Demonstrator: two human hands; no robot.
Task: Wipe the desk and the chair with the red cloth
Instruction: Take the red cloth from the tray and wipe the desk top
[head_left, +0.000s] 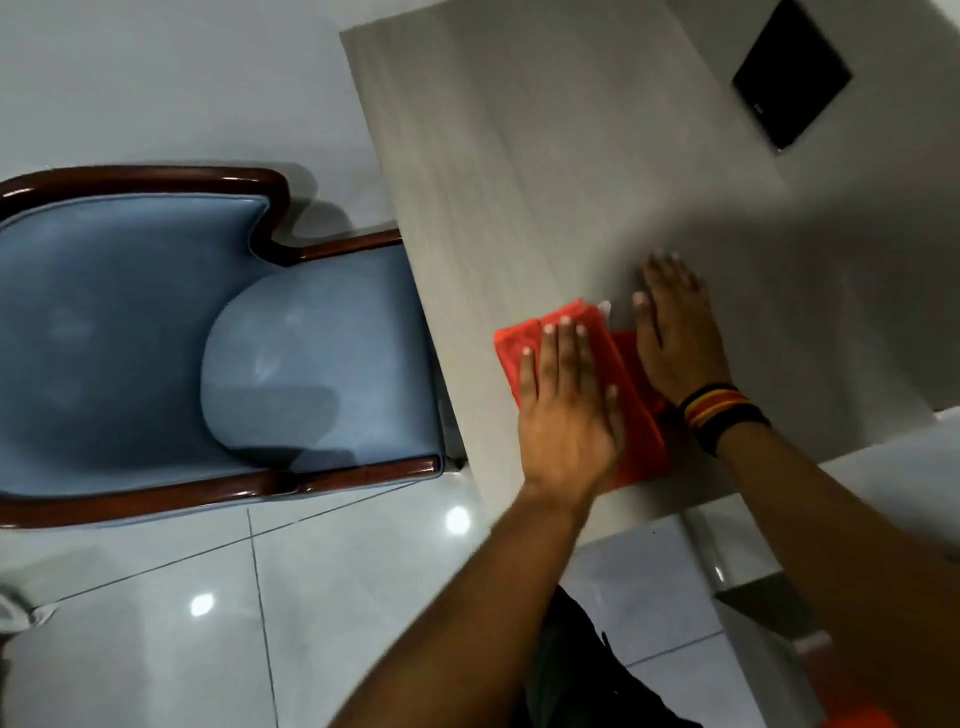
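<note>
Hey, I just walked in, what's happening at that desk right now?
A person is bent over the desk with a red cloth spread near its front edge. The left hand lies flat on the cloth, and the right hand, with striped bands at the wrist, presses flat partly on the cloth and partly on the bare desktop. The blue chair stands beside the desk, untouched. A black square object lies at the far corner.
</note>
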